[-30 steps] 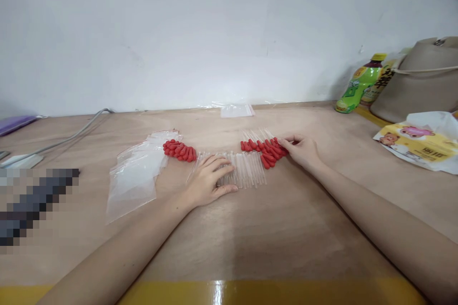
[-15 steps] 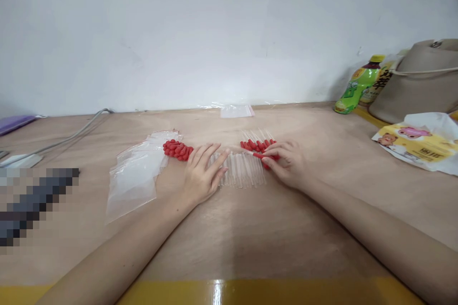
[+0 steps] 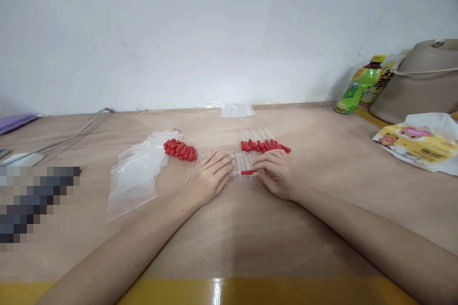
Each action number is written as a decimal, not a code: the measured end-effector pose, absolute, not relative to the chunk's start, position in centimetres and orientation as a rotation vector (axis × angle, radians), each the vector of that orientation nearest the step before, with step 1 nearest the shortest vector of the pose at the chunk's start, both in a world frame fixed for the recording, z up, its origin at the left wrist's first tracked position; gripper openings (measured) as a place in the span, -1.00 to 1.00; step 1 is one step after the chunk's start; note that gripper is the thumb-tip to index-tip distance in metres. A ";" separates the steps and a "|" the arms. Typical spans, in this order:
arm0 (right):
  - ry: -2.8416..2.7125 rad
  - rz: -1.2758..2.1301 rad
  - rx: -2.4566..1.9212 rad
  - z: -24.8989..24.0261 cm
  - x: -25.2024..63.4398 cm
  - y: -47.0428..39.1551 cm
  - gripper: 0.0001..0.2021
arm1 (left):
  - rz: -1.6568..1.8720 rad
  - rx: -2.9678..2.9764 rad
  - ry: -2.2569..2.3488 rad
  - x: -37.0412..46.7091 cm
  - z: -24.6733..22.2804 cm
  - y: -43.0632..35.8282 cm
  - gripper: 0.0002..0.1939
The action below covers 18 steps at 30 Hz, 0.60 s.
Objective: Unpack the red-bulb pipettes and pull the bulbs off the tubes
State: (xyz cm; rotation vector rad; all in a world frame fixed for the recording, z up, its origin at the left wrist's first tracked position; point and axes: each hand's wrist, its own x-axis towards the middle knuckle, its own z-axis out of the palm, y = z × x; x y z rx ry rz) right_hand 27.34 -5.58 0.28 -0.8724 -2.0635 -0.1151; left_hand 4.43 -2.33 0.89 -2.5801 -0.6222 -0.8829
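Note:
My left hand (image 3: pixel 211 177) is closed on the clear end of a thin stick with a red tip (image 3: pixel 246 172). The red end of that same stick is pinched by my right hand (image 3: pixel 275 172). Under and between both hands lies a row of clear thin sticks (image 3: pixel 245 182). Behind my right hand several red-tipped pieces (image 3: pixel 263 145) lie side by side, their clear stems pointing to the wall. A pile of red pieces (image 3: pixel 181 150) sits left of the row, beside overlapping clear zip bags (image 3: pixel 134 176).
A small clear bag (image 3: pixel 236 111) lies by the wall. At the right stand a green bottle (image 3: pixel 359 86) and a beige bag (image 3: pixel 418 86), with a printed wrapper (image 3: pixel 422 143) before them. A grey cable (image 3: pixel 78 131) and a purple item (image 3: pixel 17 124) are at the left.
My right hand has moved left and nearer with the red-tipped stick, which now lies level between both hands. My left hand has shifted slightly right and its fingers have closed on the stick's clear end.

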 end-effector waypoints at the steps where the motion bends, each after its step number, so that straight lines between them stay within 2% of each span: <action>1: -2.060 -0.111 -0.872 0.3 27.3 -5.6 -0.94 | -0.884 -2.589 -0.627 4.5 0.9 -2.3 -0.79; 8: -2.061 -0.147 -0.914 0.1 27.4 -5.5 -0.91 | -0.933 -2.624 -0.636 4.8 0.7 -2.4 -0.84; 13: -2.152 -0.312 -0.913 0.4 26.3 -5.9 -0.63 | -0.900 -2.589 -0.579 5.0 0.9 -2.7 -0.83; 18: -2.152 -0.438 -0.855 0.5 25.0 -6.0 -0.87 | -0.923 -2.578 -0.480 5.1 1.0 -2.8 -0.84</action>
